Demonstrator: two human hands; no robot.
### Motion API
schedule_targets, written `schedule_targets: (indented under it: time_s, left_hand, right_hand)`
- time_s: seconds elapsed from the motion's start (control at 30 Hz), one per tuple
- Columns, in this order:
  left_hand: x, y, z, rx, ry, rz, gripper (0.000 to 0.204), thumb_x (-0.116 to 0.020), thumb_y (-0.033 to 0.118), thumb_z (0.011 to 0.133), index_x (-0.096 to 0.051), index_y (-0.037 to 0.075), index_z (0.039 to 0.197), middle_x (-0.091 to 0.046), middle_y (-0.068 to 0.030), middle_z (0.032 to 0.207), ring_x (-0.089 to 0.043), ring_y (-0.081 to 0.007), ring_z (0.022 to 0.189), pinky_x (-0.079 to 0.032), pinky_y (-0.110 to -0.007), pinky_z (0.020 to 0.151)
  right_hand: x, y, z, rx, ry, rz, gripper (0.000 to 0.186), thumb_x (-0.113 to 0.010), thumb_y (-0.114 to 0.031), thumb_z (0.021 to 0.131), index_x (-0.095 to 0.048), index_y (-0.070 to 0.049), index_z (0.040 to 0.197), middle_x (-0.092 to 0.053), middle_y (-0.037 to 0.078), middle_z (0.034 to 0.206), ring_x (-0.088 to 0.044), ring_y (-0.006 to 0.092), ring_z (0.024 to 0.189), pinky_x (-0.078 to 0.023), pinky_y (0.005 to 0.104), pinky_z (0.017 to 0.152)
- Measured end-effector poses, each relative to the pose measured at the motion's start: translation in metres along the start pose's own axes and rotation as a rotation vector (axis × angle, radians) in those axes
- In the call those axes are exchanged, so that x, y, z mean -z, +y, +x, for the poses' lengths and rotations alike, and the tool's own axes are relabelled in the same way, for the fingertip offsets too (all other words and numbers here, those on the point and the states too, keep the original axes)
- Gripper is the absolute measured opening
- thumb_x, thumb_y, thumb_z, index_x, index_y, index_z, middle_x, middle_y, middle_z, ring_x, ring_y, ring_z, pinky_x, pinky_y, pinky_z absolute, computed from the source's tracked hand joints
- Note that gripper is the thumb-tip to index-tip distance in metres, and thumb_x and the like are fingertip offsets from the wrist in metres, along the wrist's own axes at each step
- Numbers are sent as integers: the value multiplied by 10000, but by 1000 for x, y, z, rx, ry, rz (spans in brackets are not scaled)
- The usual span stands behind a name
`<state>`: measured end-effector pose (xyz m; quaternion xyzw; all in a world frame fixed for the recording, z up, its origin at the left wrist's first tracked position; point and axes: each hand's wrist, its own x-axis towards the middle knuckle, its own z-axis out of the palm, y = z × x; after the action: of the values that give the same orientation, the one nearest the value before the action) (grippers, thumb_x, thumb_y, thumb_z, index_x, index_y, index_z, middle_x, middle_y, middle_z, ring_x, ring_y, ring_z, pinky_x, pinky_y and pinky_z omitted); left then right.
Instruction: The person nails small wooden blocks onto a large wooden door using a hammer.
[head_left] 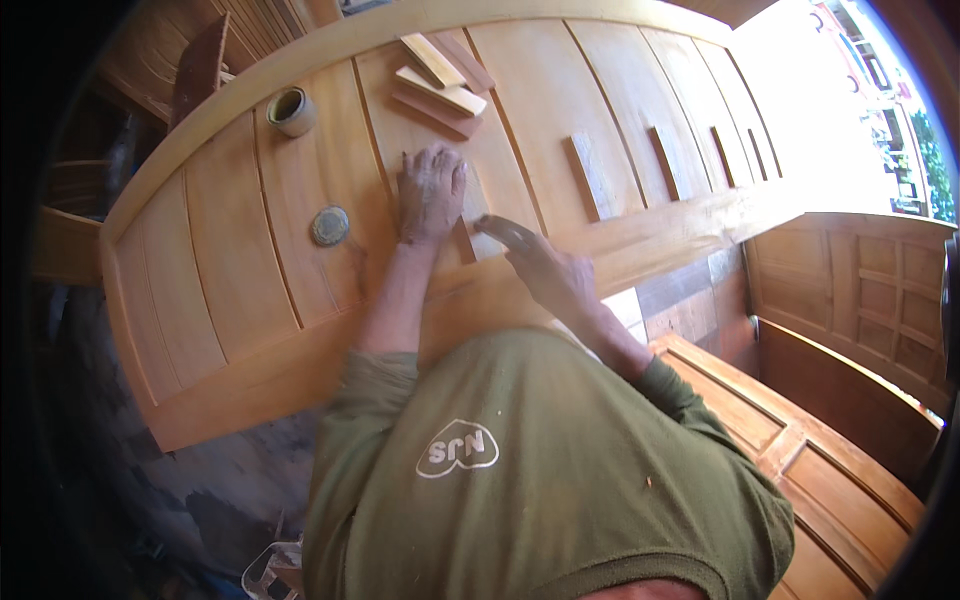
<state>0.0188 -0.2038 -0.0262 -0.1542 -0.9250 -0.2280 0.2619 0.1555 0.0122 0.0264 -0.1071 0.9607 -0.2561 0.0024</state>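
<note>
A large pale wooden panel (330, 175) with grooved planks and a raised frame lies in front of me. On its middle rests a narrow wooden strip (474, 212), seen between my hands. My left hand (432, 192) is closed and pressed down along the strip's left side, its thumb against the wood. From the right, my right hand (555, 275) reaches to the strip's lower part. A dark, curved shape extends from its fingers over the strip; blur hides whether this is a finger or a held tool.
Several loose wooden pieces (440, 85) lie beyond my left hand. An open tin (290, 112) and a round lid (330, 226) stand to the left. Several strips (595, 178) sit across the planks at right. Another panelled door (730, 400) lies at the lower right.
</note>
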Motion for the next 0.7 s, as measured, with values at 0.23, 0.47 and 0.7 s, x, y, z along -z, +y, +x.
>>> schedule_targets:
  time_s: [0.23, 0.47, 0.7]
  left_hand:
    - [16, 18, -17, 315, -39, 2, 422, -706, 356, 1005, -597, 92, 1315, -711, -176, 1166, -668, -400, 1094, -539, -517, 953]
    - [8, 52, 14, 506, -285, 91, 710, -759, 376, 912, -415, 168, 1497, -752, -220, 1068, -721, -441, 952, -578, -572, 814]
    - [15, 59, 24, 519, -308, 146, 777, -769, 324, 878, -378, 239, 1544, -749, -201, 889, -734, -444, 810, -574, -575, 774]
  right_hand:
    - [5, 44, -29, -60, 353, 296, 382, -795, -248, 984, -638, -111, 1304, -763, 176, 902, -762, 354, 772, -589, 429, 672]
    - [9, 62, -27, -217, 423, 395, 401, -785, -255, 994, -669, -105, 1348, -763, 185, 922, -758, 332, 776, -571, 411, 690]
    - [8, 69, -31, -234, 432, 552, 373, -779, -250, 996, -697, -85, 1320, -768, 169, 916, -759, 297, 762, -573, 386, 694]
